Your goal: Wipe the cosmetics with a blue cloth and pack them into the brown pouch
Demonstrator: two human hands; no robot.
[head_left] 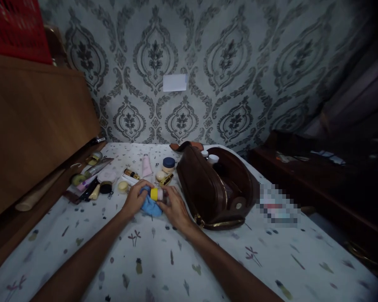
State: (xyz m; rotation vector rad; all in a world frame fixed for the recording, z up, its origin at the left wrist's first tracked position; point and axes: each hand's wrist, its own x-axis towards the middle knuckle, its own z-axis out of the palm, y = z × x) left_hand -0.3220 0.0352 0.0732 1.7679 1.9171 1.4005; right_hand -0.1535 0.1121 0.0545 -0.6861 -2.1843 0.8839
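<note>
At the left, one round black-lidded jar (106, 187) is set on the printed sheet (151, 256), and toward the middle one soft, crumpled blue cloth (151, 208) is bunched in the closed grip of the left hand (137, 196), against one cylindrical yellow-banded container (155, 193) whose other end is pinched by the right hand (177, 207). Just right, one brown leather bag (198, 184) is unzipped wide, two white caps (213, 159) being visible inside, while broad room is offered before the hands, bounded at right by the sheet's edge.
</note>
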